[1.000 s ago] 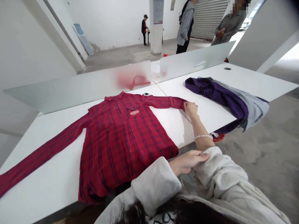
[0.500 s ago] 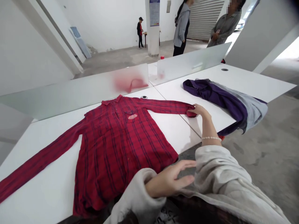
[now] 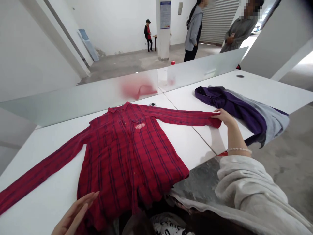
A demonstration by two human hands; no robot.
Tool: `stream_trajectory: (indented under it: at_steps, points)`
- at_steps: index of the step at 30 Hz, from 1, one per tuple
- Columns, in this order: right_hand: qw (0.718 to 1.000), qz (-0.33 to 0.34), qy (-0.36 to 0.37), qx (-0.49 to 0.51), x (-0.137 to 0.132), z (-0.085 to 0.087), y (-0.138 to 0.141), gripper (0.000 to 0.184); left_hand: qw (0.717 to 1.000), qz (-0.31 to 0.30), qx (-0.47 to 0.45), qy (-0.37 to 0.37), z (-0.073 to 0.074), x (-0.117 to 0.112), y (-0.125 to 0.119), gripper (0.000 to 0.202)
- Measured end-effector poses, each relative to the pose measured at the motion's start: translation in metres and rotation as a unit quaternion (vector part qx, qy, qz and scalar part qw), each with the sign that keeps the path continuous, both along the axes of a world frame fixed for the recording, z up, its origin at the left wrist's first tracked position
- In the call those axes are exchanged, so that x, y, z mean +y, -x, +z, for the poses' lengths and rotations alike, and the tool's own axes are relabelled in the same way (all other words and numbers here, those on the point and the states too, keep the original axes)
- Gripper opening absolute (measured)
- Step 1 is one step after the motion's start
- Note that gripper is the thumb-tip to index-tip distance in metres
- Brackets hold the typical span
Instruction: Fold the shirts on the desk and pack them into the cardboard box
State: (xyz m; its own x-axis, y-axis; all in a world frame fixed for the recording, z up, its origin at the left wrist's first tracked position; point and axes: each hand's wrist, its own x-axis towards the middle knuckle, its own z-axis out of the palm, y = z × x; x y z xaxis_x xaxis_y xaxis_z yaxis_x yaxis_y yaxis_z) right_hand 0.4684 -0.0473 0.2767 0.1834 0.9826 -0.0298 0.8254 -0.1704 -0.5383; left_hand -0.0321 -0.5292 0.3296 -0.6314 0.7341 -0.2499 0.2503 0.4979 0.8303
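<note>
Over the near table edge (image 3: 201,160) droops part of the red shirt (image 3: 127,151).

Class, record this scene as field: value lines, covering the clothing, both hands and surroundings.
Garment: red plaid shirt, spread out
Surface: white tables
Left hand: open, by the shirt's lower side; contact unclear
Right hand: holding a sleeve cuff
Nearby: purple and grey garment
Divider: frosted panels, standing behind the shirt
</note>
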Motion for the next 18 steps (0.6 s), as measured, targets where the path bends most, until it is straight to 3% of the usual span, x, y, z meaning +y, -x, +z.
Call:
stream_trajectory:
  at_steps: [2, 4, 6, 7, 8, 10, 12, 13, 14, 16, 18]
  points:
    - [0.999, -0.019, -0.034, -0.02, -0.005, 0.018, 0.016, 0.06, 0.999, 0.045, 0.021, -0.022, 0.009, -0.004, 0.003, 0.031]
    - [0.992, 0.039, -0.123, -0.006, -0.027, 0.043, 0.054, 0.057, 0.992, 0.097, 0.036, -0.075, 0.028, -0.003, 0.002, 0.026]
    - [0.959, 0.186, -0.204, 0.072, -0.073, 0.073, 0.116, 0.039, 0.978, 0.13, 0.024, -0.163, 0.057, 0.008, 0.001, 0.018]
    - [0.927, 0.29, -0.207, 0.121, -0.105, 0.088, 0.153, 0.031, 0.964, 0.137, 0.009, -0.227, 0.074, 0.018, 0.0, 0.013]
    - [0.876, 0.412, -0.192, 0.161, -0.141, 0.101, 0.192, 0.025, 0.948, 0.129, 0.003, -0.29, 0.091, 0.033, 0.002, 0.01]
    - [0.732, 0.624, -0.166, 0.219, -0.214, 0.121, 0.269, 0.02, 0.912, 0.097, -0.036, -0.396, 0.12, 0.073, 0.011, 0.007]
    - [0.605, 0.733, -0.154, 0.269, -0.275, 0.131, 0.335, 0.031, 0.89, 0.052, -0.073, -0.446, 0.137, 0.122, 0.033, 0.013]
    - [0.588, 0.74, -0.15, 0.291, -0.296, 0.132, 0.363, 0.041, 0.891, 0.038, -0.088, -0.444, 0.14, 0.146, 0.048, 0.02]
    - [0.605, 0.723, -0.137, 0.306, -0.311, 0.132, 0.386, 0.047, 0.901, 0.044, -0.101, -0.42, 0.139, 0.168, 0.064, 0.025]
    - [0.661, 0.668, -0.13, 0.316, -0.321, 0.13, 0.42, 0.036, 0.94, 0.088, -0.117, -0.309, 0.132, 0.199, 0.095, 0.022]
    - [0.687, 0.638, -0.123, 0.326, -0.315, 0.126, 0.441, 0.019, 0.952, 0.111, -0.122, -0.259, 0.122, 0.213, 0.118, 0.019]
